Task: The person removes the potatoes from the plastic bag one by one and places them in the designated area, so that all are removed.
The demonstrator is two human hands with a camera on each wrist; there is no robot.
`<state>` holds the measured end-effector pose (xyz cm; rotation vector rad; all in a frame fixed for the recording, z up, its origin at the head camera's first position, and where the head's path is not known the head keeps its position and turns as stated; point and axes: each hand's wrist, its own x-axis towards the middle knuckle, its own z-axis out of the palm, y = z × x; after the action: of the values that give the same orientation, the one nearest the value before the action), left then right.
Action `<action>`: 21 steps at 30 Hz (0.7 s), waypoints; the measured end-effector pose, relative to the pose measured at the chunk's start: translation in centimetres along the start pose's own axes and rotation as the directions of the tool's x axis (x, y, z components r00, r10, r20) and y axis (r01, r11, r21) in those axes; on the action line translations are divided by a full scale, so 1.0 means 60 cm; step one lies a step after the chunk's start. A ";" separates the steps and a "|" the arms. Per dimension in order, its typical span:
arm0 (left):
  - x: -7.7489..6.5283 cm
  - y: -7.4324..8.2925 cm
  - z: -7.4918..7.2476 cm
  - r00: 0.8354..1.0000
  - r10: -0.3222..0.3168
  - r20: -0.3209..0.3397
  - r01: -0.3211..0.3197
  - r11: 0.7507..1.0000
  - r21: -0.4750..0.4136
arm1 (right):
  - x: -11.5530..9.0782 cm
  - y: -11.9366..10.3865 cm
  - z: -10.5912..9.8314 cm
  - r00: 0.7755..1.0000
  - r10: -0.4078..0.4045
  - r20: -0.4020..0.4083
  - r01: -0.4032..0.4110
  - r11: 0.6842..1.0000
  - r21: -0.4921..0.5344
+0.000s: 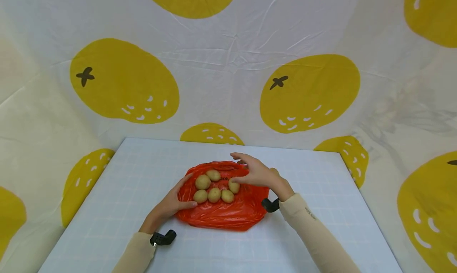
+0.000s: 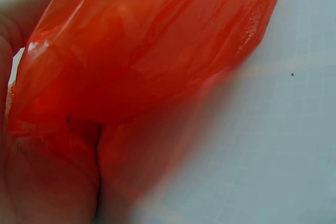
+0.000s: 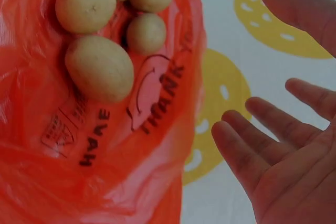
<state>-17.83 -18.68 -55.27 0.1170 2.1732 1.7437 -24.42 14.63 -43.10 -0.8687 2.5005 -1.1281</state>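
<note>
Several potatoes (image 1: 202,182) lie grouped on a red plastic bag (image 1: 228,217) spread flat on the table. Dark printed letters show on the bag in the right wrist view. At the bag's left edge rests my left hand (image 1: 171,201), its thumb and fingers spread apart and touching the plastic. Red film (image 2: 147,45) covers much of that hand in the left wrist view. Over the bag's right part hovers my right hand (image 1: 258,173), fingers spread and holding nothing. It overlaps the rightmost potato (image 1: 234,186) in the head view.
A rounded tan thing (image 1: 274,171) peeks out behind the right wrist, mostly hidden. The table has a pale checked cloth (image 1: 150,158). Behind and beside it hangs a white curtain (image 1: 221,94) printed with large yellow fruit. Each wrist wears a black camera (image 1: 163,237).
</note>
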 end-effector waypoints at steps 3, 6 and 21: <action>0.000 0.001 0.000 1.000 -0.016 -0.007 0.016 1.000 0.006 | 0.006 0.007 0.012 1.000 -0.011 0.028 0.010 1.000 0.024; -0.001 0.002 0.000 1.000 -0.029 -0.010 0.029 1.000 0.009 | 0.012 0.018 0.023 0.998 -0.006 0.059 0.003 0.999 0.041; 0.001 0.003 0.001 1.000 -0.022 -0.008 0.022 1.000 -0.001 | 0.019 0.062 0.051 0.988 0.101 0.119 -0.086 0.989 -0.121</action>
<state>-17.86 -18.56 -55.15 0.0858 2.1713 1.7368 -25.45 14.06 -47.90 -0.8147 2.4946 -0.8788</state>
